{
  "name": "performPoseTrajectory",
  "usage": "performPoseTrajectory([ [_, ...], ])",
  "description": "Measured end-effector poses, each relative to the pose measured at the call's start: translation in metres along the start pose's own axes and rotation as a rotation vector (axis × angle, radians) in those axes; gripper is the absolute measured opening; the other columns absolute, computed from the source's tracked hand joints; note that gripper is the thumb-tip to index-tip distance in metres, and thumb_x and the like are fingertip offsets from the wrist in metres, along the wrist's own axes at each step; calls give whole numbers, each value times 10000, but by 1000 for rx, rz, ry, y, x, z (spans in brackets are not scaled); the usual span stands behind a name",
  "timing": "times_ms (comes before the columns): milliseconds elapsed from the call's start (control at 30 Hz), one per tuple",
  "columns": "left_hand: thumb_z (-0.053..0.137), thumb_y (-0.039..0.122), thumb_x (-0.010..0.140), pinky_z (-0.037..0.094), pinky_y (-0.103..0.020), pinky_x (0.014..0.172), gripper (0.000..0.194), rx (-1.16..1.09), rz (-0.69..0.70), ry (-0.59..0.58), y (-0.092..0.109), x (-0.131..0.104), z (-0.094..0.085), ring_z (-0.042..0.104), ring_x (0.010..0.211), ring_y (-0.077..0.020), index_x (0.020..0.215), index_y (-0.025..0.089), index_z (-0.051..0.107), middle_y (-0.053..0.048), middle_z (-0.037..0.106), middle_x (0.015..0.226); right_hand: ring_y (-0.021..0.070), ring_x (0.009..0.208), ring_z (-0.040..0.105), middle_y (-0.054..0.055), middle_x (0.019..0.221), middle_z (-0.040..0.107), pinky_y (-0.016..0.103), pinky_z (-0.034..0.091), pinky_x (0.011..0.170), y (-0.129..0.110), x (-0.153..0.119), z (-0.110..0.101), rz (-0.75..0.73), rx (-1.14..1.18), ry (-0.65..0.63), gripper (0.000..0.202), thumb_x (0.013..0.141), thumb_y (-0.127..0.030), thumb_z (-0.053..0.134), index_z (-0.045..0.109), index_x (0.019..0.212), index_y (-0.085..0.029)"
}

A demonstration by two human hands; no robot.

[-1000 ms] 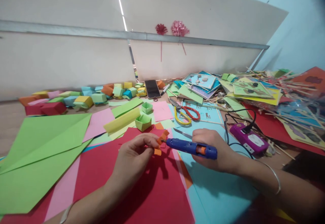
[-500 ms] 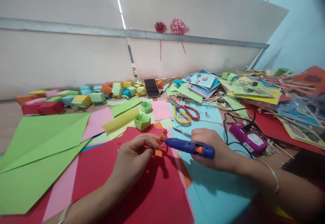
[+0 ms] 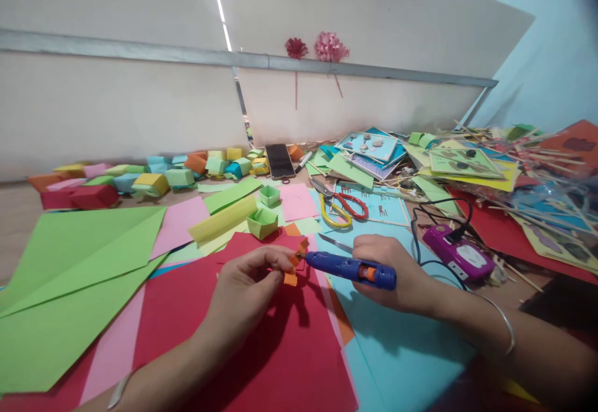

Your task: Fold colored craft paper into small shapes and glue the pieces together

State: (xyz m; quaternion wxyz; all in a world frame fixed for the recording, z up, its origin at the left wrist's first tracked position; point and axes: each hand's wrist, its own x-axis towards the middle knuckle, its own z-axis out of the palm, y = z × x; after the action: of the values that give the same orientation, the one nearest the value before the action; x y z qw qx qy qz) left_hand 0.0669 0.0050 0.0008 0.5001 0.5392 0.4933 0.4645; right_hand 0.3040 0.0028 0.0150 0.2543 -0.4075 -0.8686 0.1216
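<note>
My left hand (image 3: 255, 281) pinches a small folded orange paper piece (image 3: 290, 279) between thumb and fingers, above a red paper sheet (image 3: 187, 312). My right hand (image 3: 392, 268) is closed around a blue glue gun (image 3: 336, 265), held sideways with its nozzle pointing left. The nozzle tip is at the orange paper; whether it touches is hard to tell. Just behind my hands stand two small folded green paper boxes (image 3: 262, 223). Scissors (image 3: 332, 207) with one red and one yellow handle lie beyond the glue gun, and a metal blade (image 3: 335, 242) lies beside my right hand.
Folded coloured paper cubes (image 3: 149, 185) line the back left, next to a phone (image 3: 279, 162). Green sheets (image 3: 84, 256) cover the left side. At right sit a purple power strip (image 3: 458, 255) with a black cord and heaped cards and sticks (image 3: 467, 162). White boards (image 3: 131, 100) stand behind.
The glue gun's nozzle has shifted very slightly right at the orange paper. Both hands keep their grips and almost the same places.
</note>
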Motion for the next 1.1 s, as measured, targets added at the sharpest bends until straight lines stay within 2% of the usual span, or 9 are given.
performPoseTrajectory([
  [233, 672, 214, 646, 465, -272, 464, 60, -4, 34, -5, 0, 0, -2, 639, 679, -201, 590, 199, 657, -70, 705, 826, 99, 532, 409, -13, 596, 454, 234, 264, 515, -1, 0, 0, -32, 17, -18, 187, 732, -227, 527, 439, 574, -181],
  [367, 691, 222, 640, 491, -271, 496, 86, 4, 48, 11, -2, 0, -1, 657, 720, -210, 569, 197, 650, -60, 698, 796, 96, 535, 419, -21, 594, 460, 238, 295, 517, 0, 0, 1, 14, 72, 110, 206, 757, -192, 554, 451, 579, -182],
  [500, 699, 291, 682, 528, -289, 521, 117, 36, 21, 11, -7, -1, -1, 663, 647, -192, 755, 202, 715, -52, 718, 764, 107, 577, 465, -28, 638, 506, 258, 387, 560, -5, 3, 1, 231, 375, 282, 230, 790, -275, 665, 496, 657, -193],
  [633, 676, 282, 750, 544, -266, 535, 320, 180, 161, 6, -11, -4, 0, 672, 624, -161, 1063, 220, 699, -41, 739, 823, 141, 714, 577, 26, 899, 622, 310, 508, 659, -16, 9, 5, 455, 777, 229, 370, 616, -347, 828, 498, 692, -200],
  [733, 628, 208, 796, 549, -241, 528, 330, 287, 328, -4, -10, -7, 3, 678, 598, -140, 1121, 247, 668, -13, 746, 811, 151, 757, 610, 37, 1045, 619, 351, 556, 716, -20, 10, 15, 517, 964, 165, 453, 504, -318, 884, 525, 759, -211],
  [800, 601, 137, 802, 556, -224, 548, 328, 342, 466, -9, -9, -9, 5, 694, 620, -133, 1102, 254, 665, 3, 753, 790, 167, 801, 619, 34, 1052, 621, 364, 561, 748, -19, 9, 22, 500, 970, 141, 471, 492, -287, 893, 556, 815, -225],
  [900, 562, 61, 806, 552, -188, 568, 344, 394, 635, -32, -7, -11, 7, 697, 637, -110, 1075, 255, 649, 23, 759, 777, 173, 836, 617, 23, 983, 647, 360, 548, 778, -15, 7, 29, 389, 868, 128, 353, 599, -260, 846, 582, 830, -228],
  [1000, 542, 33, 816, 544, -167, 568, 366, 428, 684, -50, -8, -12, 6, 687, 637, -92, 1092, 259, 622, 31, 757, 796, 153, 770, 607, 5, 868, 651, 334, 530, 738, -13, 5, 32, 313, 791, 129, 206, 713, -241, 757, 575, 807, -216],
  [1100, 556, 50, 820, 549, -179, 578, 360, 415, 645, -55, -10, -12, 5, 693, 669, -103, 1107, 260, 612, 28, 746, 809, 129, 684, 563, -14, 782, 616, 299, 498, 669, -15, 6, 31, 302, 743, 157, 161, 740, -210, 704, 550, 785, -211],
])
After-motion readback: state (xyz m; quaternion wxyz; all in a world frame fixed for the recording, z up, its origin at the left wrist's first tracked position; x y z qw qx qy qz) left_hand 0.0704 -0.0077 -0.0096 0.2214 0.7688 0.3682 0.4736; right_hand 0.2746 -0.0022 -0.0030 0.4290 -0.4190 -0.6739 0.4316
